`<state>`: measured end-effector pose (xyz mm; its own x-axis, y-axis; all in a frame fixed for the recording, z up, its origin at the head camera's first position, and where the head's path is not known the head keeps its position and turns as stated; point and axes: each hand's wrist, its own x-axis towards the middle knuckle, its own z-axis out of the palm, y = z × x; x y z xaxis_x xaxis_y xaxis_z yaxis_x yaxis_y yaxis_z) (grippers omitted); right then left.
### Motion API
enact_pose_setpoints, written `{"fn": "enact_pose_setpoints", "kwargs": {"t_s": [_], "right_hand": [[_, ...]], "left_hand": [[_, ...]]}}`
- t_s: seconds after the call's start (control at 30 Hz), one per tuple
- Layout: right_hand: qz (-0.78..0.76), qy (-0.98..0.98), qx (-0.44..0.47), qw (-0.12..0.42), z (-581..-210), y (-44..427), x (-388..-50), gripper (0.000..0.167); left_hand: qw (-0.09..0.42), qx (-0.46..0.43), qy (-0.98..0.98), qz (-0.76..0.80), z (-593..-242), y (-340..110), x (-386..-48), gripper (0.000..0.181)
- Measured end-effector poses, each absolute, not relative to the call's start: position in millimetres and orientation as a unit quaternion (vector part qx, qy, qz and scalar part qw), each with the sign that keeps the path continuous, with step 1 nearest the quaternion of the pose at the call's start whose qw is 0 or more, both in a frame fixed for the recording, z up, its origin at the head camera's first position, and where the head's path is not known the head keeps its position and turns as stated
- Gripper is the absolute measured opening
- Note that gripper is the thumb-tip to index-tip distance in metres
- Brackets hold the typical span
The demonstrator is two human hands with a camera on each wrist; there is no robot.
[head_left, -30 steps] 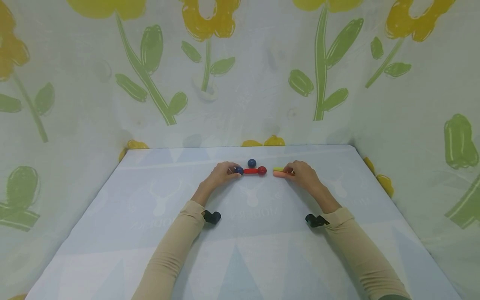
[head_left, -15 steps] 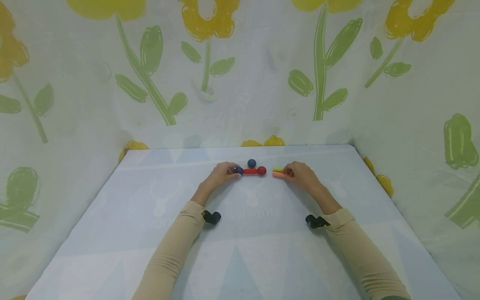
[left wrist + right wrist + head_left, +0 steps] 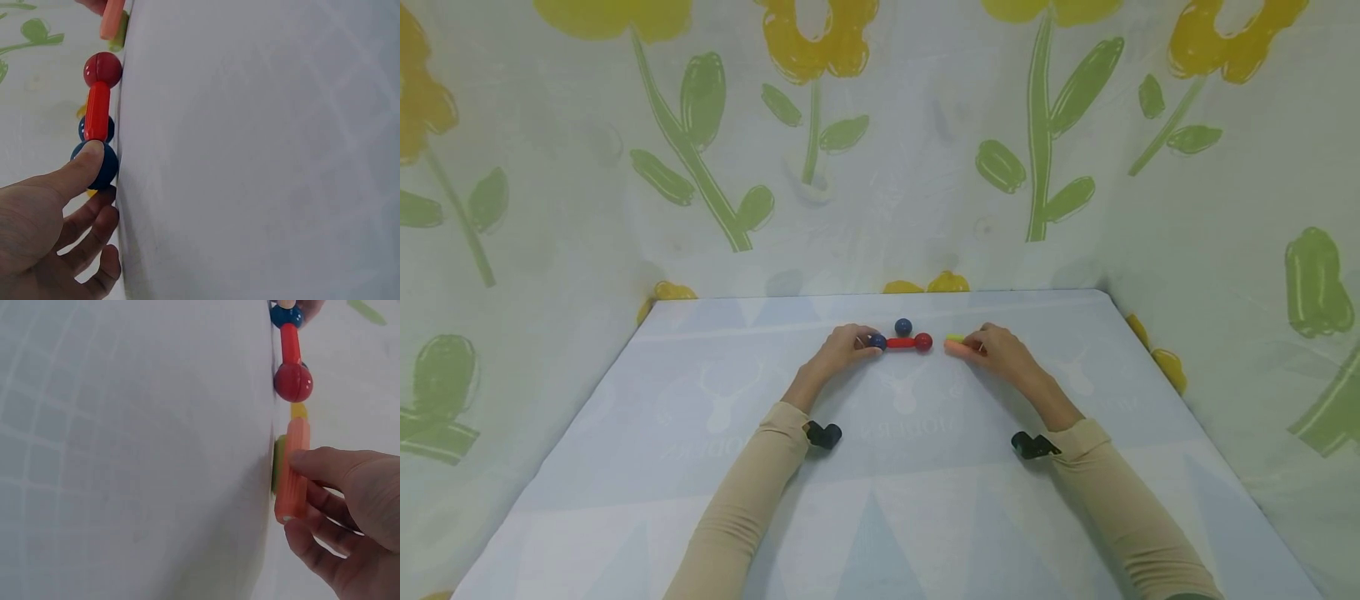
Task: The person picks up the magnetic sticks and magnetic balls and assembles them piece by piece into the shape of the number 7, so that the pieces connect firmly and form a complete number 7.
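My left hand pinches a dark blue ball between thumb and fingers. That ball sits at one end of a short red rod, with a red ball at the rod's other end. Just behind the rod, a second blue ball lies on the table. To the right, my right hand grips an orange rod, thumb along its side. A yellow-green rod lies beyond the orange one, partly hidden by it. A small gap separates the orange rod from the red ball.
The pieces are near the far edge of a table with a pale patterned cloth. A flower-print curtain hangs behind and at both sides. A dark wrist camera is strapped at the left cuff, and another at the right.
My right hand has shifted very slightly left, and the orange rod now tilts with its left end a little raised. My left hand and the ball-and-rod piece stay put.
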<state>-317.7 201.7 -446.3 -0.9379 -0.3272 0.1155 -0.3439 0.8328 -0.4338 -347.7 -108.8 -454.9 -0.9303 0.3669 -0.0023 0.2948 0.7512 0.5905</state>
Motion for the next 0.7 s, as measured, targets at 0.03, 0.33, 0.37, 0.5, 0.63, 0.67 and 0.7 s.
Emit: {"fn": "enact_pose_setpoints", "kwargs": {"t_s": [0.03,0.33,0.37,0.5,0.63,0.67,0.7], "right_hand": [[0.23,-0.957,0.174,0.018,-446.1,201.4,-317.2,0.026],[0.228,-0.958,0.173,0.024,-444.9,196.8,-314.7,0.024],[0.227,-0.957,0.176,0.026,-444.9,196.4,-314.7,0.023],[0.226,-0.957,0.179,0.029,-445.7,194.9,-314.0,0.023],[0.23,-0.958,0.172,0.02,-445.3,192.6,-311.9,0.024],[0.231,-0.958,0.169,0.018,-445.0,191.8,-311.2,0.024],[0.231,-0.958,0.167,0.015,-444.7,191.1,-310.4,0.024]], "left_hand": [[0.059,0.177,0.934,0.305,-455.0,-108.8,-347.8,0.04],[0.059,0.179,0.932,0.31,-453.8,-109.1,-347.0,0.04],[0.059,0.178,0.932,0.31,-453.7,-109.1,-347.1,0.04],[0.058,0.177,0.933,0.309,-454.7,-108.9,-348.2,0.04],[0.057,0.178,0.933,0.308,-455.9,-108.8,-348.9,0.04],[0.057,0.178,0.933,0.308,-456.3,-108.9,-349.0,0.04],[0.058,0.178,0.933,0.307,-456.5,-108.9,-348.9,0.04]]}}
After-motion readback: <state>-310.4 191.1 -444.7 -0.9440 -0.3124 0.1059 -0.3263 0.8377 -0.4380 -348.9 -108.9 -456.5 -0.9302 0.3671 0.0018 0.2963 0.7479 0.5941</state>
